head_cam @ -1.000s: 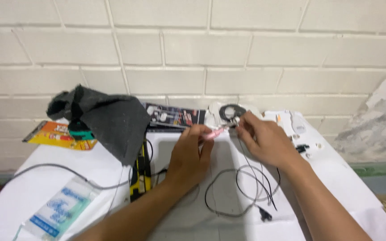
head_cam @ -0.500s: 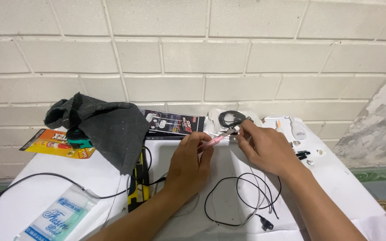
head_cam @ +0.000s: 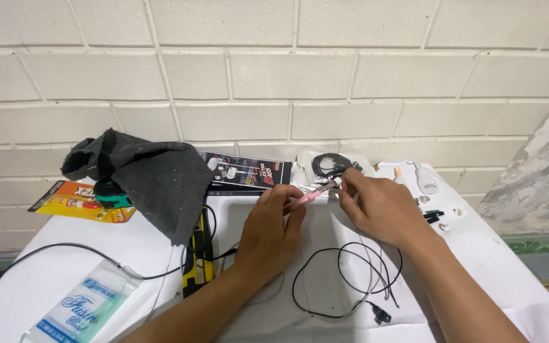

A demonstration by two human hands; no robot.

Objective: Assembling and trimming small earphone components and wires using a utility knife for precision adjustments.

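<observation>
we note the pink tool (head_cam: 305, 201), slim and pen-like, held near the back middle of the white worktop (head_cam: 46, 279). the left hand (head_cam: 273, 228) is curled round its lower end; the right hand (head_cam: 379, 206) pinches its metal tip end between thumb and fingers, together with something small and pale we cannot make out. both hands closed, holding, nearly touching each other.

open room: the front left of the worktop is mostly bare white, crossed only by a thin black cable (head_cam: 65, 249). the brick wall (head_cam: 274, 76) closes the back edge just behind the hands. to the right the worktop's edge falls away toward a rough grey surface.

packages: a flat black printed card package (head_cam: 243, 170) lies against the wall, just behind the left hand. a yellow and orange blister pack (head_cam: 81, 200) lies at the far left, partly under the dark grey cloth (head_cam: 147, 174). a clear plastic pouch with blue print (head_cam: 81, 311) sits at the front left edge.

other things: a looped black wire (head_cam: 344, 279) lies under and in front of the right wrist, its plug at the front. a yellow and black tool (head_cam: 198, 257) lies beside the left forearm. a coiled black cable in a clear bag (head_cam: 328, 164) sits behind the hands. small white and black parts (head_cam: 428, 185) are scattered right of the right hand.
</observation>
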